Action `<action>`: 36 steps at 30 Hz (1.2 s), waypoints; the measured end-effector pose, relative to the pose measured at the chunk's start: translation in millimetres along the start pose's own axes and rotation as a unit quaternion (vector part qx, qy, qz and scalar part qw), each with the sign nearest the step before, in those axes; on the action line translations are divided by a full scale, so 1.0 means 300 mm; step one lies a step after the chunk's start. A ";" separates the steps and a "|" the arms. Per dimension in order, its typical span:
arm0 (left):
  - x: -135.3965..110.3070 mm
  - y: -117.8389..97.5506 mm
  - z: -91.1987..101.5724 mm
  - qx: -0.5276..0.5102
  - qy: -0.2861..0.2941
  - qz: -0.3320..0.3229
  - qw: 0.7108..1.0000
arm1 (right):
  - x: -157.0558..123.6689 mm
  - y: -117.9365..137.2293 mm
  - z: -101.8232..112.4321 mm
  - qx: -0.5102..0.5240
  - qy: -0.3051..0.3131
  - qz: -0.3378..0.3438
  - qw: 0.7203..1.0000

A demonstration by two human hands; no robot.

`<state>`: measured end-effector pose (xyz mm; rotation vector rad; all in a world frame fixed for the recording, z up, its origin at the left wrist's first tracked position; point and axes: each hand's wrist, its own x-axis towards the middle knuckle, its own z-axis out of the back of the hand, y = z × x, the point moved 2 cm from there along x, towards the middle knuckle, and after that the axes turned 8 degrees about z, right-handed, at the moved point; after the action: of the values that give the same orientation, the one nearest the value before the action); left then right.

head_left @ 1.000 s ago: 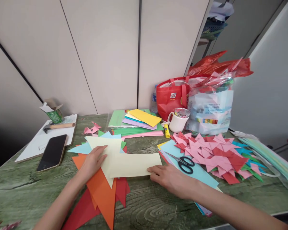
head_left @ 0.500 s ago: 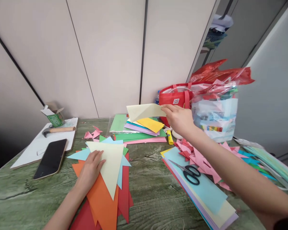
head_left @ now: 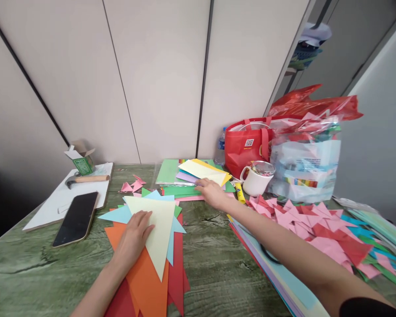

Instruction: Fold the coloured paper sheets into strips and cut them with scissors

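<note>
My left hand point(head_left: 135, 233) lies with its fingers extended on a cream paper triangle point(head_left: 163, 220). That triangle tops a fanned pile of cut paper with light blue points point(head_left: 117, 215), orange pieces point(head_left: 152, 284) and red pieces point(head_left: 177, 273) beneath it. At the back of the table, my right hand point(head_left: 213, 193) reaches with outstretched fingers to the near edge of a stack of paper pieces, touching around a purple sheet point(head_left: 185, 177). A cream sheet point(head_left: 203, 169) lies over yellow paper on that stack, just beyond my fingertips. Nothing is visibly gripped in either hand.
A phone point(head_left: 75, 219), a hammer point(head_left: 87, 179) and a green box point(head_left: 82, 162) are at the left. Behind my right arm stand a glue stick point(head_left: 240, 193), a white mug point(head_left: 255, 180) and a red bag point(head_left: 242, 149). Folded pink paper pieces point(head_left: 297, 218) cover the right side; scissors point(head_left: 269, 254) are partly hidden.
My right hand has come down and left to the stack, and the cream sheet it held raised now lies there. The view has shifted slightly; my left hand stays on the triangle.
</note>
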<state>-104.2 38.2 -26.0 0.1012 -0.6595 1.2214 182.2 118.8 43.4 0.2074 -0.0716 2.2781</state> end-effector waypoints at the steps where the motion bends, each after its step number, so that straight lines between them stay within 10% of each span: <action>1: 0.000 -0.001 -0.003 -0.004 -0.002 -0.005 1.000 | 0.017 0.035 -0.012 0.025 -0.003 -0.001 1.000; 8: 0.001 -0.017 -0.006 -0.020 0.018 -0.011 1.000 | 0.121 0.211 -0.087 0.168 -0.002 -0.022 0.986; 18: 0.005 -0.047 0.010 -0.026 0.053 -0.007 0.998 | 0.163 0.226 -0.134 0.328 -0.009 -0.128 0.936; 30: 0.010 -0.075 0.080 -0.149 -0.031 0.069 0.986 | -0.033 0.145 0.048 0.666 -0.105 -0.183 0.715; 33: 0.018 -0.106 0.081 -0.270 0.010 0.175 0.947 | -0.114 0.117 0.133 0.702 -0.142 -0.178 0.675; 36: 0.040 -0.186 0.094 -0.474 0.107 0.299 0.821 | -0.182 0.126 0.218 0.709 -0.174 -0.132 0.670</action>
<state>-63.9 16.4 18.1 -1.1453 -1.0748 1.3259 197.0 45.5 98.9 1.3330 1.4690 1.4576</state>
